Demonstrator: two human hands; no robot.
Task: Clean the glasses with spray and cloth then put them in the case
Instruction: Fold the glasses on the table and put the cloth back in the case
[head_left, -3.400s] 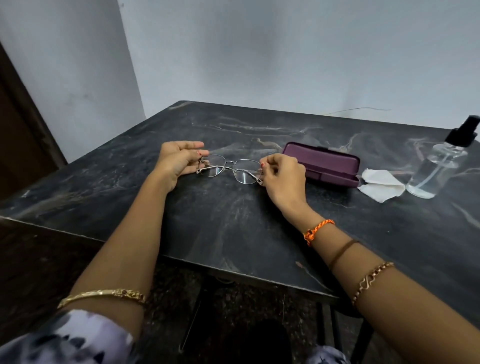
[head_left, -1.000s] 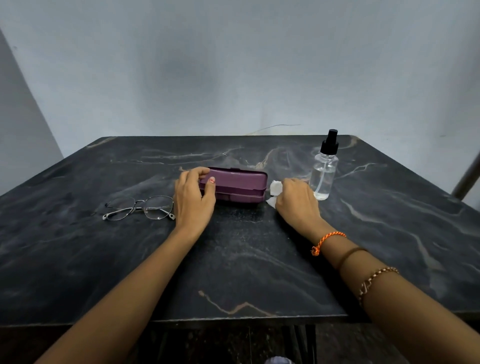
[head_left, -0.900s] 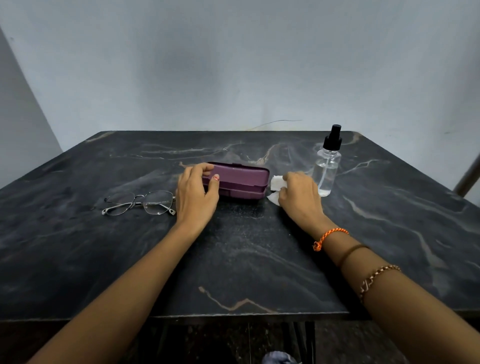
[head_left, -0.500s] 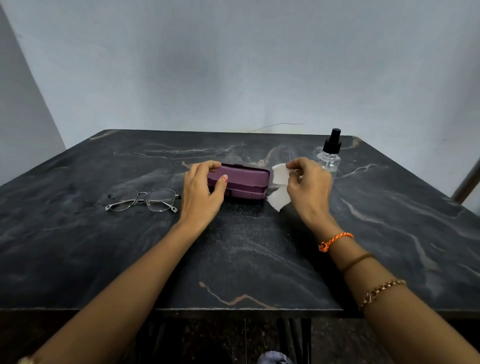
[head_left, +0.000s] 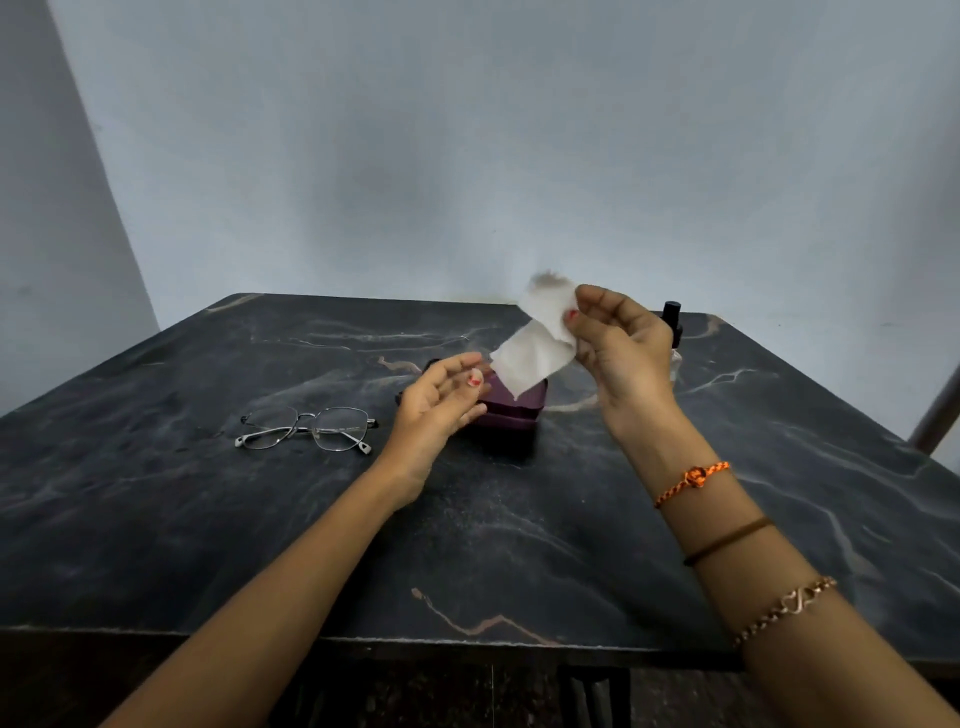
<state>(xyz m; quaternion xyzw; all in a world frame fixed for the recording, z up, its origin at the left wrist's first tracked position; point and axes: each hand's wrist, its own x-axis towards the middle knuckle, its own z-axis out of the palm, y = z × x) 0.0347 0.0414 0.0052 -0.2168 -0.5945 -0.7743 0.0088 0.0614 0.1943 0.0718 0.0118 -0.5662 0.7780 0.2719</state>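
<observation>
Thin metal-framed glasses (head_left: 306, 428) lie folded on the dark marble table (head_left: 519, 545), left of centre. My right hand (head_left: 621, 348) holds a white cloth (head_left: 537, 345) up in the air by its top corner, and the cloth hangs unfolded. My left hand (head_left: 441, 402) hovers just below the cloth's lower edge with fingers apart, holding nothing. The closed purple case (head_left: 514, 408) sits behind my left hand, partly hidden by the hand and cloth. The spray bottle (head_left: 672, 317) stands behind my right hand, only its black cap showing.
A plain grey wall rises behind the table's far edge. A slanted pole (head_left: 937, 410) shows at the right border. The table's front edge runs just below my forearms.
My right hand has lifted the cloth off the table and it has unfolded. My left hand has come off the case and risen toward the cloth. The glasses stay put.
</observation>
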